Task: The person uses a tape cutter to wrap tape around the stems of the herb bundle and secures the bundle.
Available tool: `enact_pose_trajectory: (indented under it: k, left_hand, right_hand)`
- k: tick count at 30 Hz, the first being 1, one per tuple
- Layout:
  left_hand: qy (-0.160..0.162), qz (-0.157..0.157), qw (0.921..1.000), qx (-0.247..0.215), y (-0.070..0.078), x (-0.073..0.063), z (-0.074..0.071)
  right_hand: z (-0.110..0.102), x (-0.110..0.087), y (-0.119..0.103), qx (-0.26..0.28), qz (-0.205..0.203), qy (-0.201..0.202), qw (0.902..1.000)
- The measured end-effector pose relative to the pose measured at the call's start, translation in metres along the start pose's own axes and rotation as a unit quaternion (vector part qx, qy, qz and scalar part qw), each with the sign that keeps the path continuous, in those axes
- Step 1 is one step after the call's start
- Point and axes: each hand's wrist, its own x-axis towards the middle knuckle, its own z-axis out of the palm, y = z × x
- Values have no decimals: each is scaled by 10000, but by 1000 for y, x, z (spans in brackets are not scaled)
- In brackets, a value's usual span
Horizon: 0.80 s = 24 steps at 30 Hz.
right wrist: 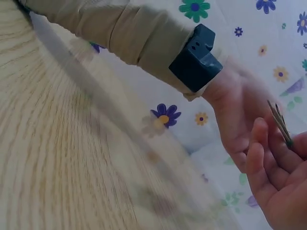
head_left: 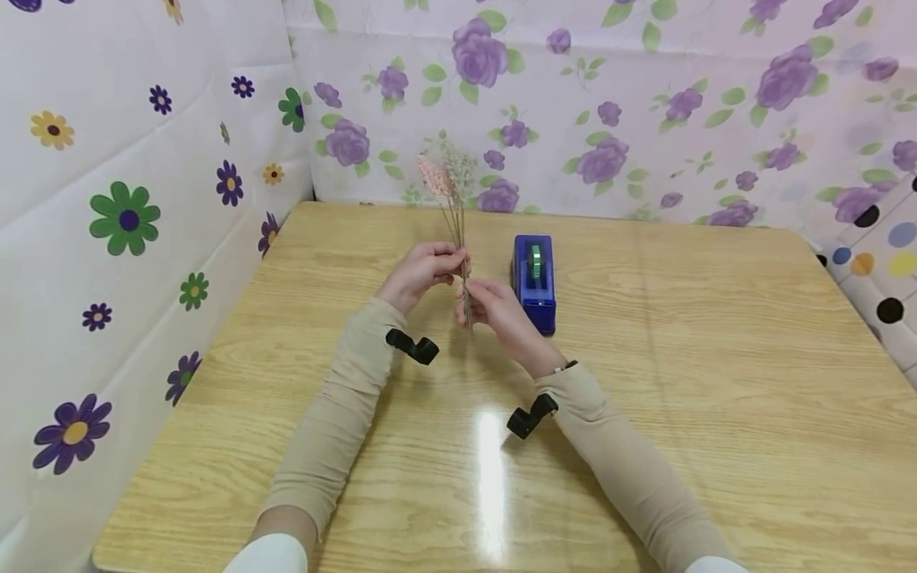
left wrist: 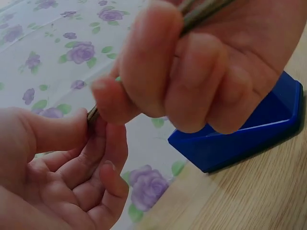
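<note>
A small bunch of dried flowers, pink and pale green-white, stands nearly upright over the table with its heads at the top. My left hand pinches the thin stems between thumb and fingers, also seen in the left wrist view. Just below it, my right hand pinches the same stems lower down. Cut stem ends stick out past the right fingers in the right wrist view, with a small green patch near the grip. Right of my right hand stands a blue tape dispenser with a green tape roll.
The light wood table extends around both forearms. A floral cloth hangs behind it, and another flower-patterned cloth hangs at the left. Each wrist carries a black bracket that juts inward.
</note>
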Motion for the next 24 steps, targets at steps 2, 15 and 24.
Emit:
enact_pose_trajectory:
  k: [2, 15, 24]
  left_hand:
    - [-5, -32, 9998, 175, 1, -1, 0]
    - [360, -463, 9948, 837, -3, 2, -16]
    - [231, -1014, 9834, 1487, -13, 6, -18]
  right_hand:
    - [1, 0, 0, -69, 10, -19, 10000]
    - [0, 0, 8, -1003, 592, -932, 9888]
    - [1, -1, 10, -1711, 841, -1509, 9700]
